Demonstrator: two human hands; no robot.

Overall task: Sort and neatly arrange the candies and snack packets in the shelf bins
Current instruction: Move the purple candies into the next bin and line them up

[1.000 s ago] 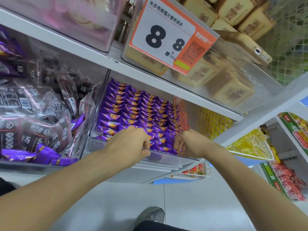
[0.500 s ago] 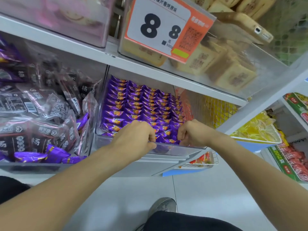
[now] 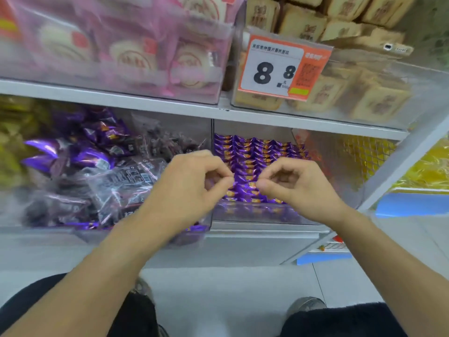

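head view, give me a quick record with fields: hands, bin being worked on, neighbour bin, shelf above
left hand: fingers curled, raised in front of the bin, pinch not clear
right hand: fingers curled, thumb near forefinger, hold not clear
bin in work: clear bin with purple candies lined in neat rows
neighbour bin: to its left, dark snack packets and loose purple packs heaped untidily
shelf above: pink packs left, tan packs right
price tag: reads 8.8

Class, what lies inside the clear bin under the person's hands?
Neat rows of purple candies fill the clear bin; the hands cover part of the front rows, and lower layers are hidden.
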